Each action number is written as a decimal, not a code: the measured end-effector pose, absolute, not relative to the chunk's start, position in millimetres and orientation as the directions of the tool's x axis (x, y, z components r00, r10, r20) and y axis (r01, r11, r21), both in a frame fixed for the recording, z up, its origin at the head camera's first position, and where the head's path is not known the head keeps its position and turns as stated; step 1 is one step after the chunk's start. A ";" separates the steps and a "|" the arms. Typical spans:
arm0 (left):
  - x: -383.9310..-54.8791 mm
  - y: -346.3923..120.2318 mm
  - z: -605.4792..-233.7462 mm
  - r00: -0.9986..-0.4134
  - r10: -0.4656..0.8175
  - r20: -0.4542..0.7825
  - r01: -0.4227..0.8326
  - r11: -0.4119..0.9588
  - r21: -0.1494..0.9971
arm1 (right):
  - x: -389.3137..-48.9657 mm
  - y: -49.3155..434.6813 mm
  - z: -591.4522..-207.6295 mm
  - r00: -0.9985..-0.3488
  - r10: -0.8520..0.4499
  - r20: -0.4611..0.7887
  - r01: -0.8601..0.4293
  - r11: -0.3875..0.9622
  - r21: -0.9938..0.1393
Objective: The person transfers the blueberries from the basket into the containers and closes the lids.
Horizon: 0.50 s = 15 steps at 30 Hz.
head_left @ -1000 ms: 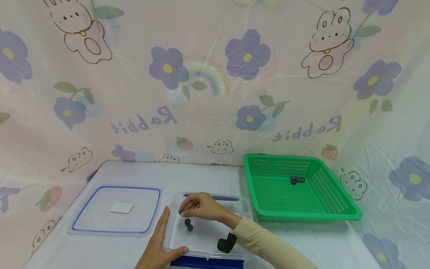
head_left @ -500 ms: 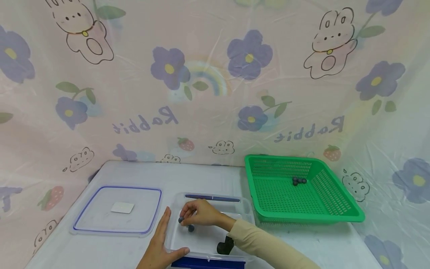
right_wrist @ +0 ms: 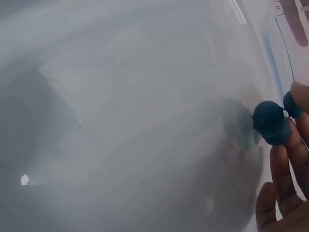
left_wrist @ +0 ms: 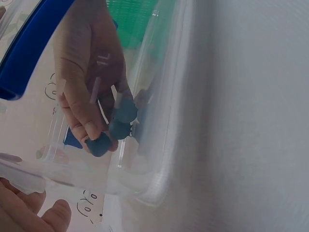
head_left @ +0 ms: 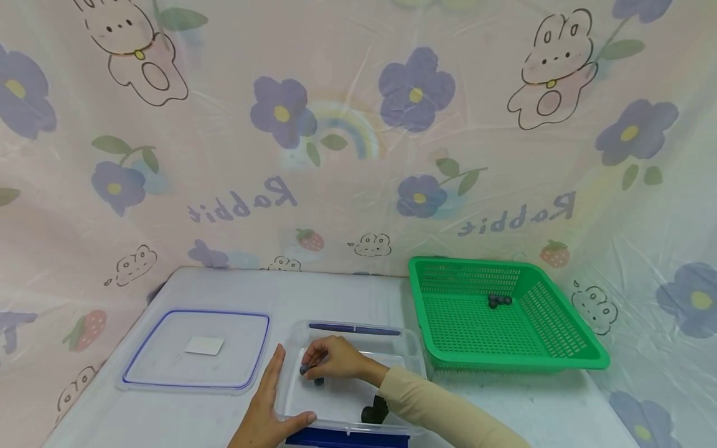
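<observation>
My right hand (head_left: pixel 338 359) is inside a clear plastic box (head_left: pixel 358 415) and pinches a blueberry (head_left: pixel 304 369) between thumb and fingers. Close beside it on the box floor lies another blueberry (head_left: pixel 318 381). Through the box wall, the left wrist view shows the pinched blueberry (left_wrist: pixel 98 144) near two loose blueberries (left_wrist: pixel 123 121) that touch each other. In the right wrist view, dark berries (right_wrist: pixel 268 118) sit by the fingertips. My left hand (head_left: pixel 267 404) rests against the box's left side, fingers straight and thumb at the front rim.
A clear lid (head_left: pixel 168 367) with a blue seal lies left of the box. At the right stands a green basket (head_left: pixel 521 358) with several blueberries (head_left: pixel 498 300) in it. Blue latches (head_left: pixel 347 440) hang at the box's front. A printed curtain (head_left: pixel 347 205) rises behind the table.
My right hand, with the blueberry in it, has moved a little toward me, down to the loose blueberries. My left hand stays at the box's side.
</observation>
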State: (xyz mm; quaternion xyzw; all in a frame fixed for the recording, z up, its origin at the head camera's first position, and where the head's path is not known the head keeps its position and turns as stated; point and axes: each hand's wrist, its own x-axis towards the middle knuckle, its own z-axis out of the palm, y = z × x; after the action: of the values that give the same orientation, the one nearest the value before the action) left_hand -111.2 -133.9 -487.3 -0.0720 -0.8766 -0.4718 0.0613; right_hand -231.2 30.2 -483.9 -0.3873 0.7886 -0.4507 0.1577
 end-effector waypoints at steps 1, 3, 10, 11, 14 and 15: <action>-111.0 -134.1 -487.2 -0.981 0.068 0.184 0.191 0.540 0.820 | -231.3 29.9 -484.5 -0.651 -0.753 0.099 -0.469 0.296 -0.832; -110.7 -133.8 -486.6 -0.982 0.066 0.174 0.182 0.550 0.815 | -231.4 29.3 -485.8 -0.654 -0.751 0.092 -0.464 0.302 -0.833; -110.8 -133.7 -485.0 -0.989 0.060 0.133 0.144 0.546 0.825 | -232.2 28.4 -492.8 -0.674 -0.736 0.059 -0.453 0.349 -0.821; -110.9 -133.6 -484.8 -0.990 0.060 0.124 0.137 0.549 0.824 | -232.4 28.5 -493.7 -0.676 -0.735 0.054 -0.452 0.355 -0.818; -110.9 -133.4 -484.9 -0.990 0.064 0.129 0.143 0.549 0.824 | -232.5 29.1 -494.3 -0.680 -0.732 0.049 -0.454 0.368 -0.812; -110.8 -133.4 -485.2 -0.988 0.067 0.140 0.153 0.544 0.825 | -232.3 29.2 -494.1 -0.682 -0.730 0.048 -0.454 0.371 -0.810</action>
State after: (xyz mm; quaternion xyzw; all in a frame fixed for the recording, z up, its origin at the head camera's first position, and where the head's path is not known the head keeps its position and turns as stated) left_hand -110.8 -133.4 -485.2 -0.0628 -0.8773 -0.4736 0.0457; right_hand -232.3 29.2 -494.1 -0.3644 0.8120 -0.4264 0.1616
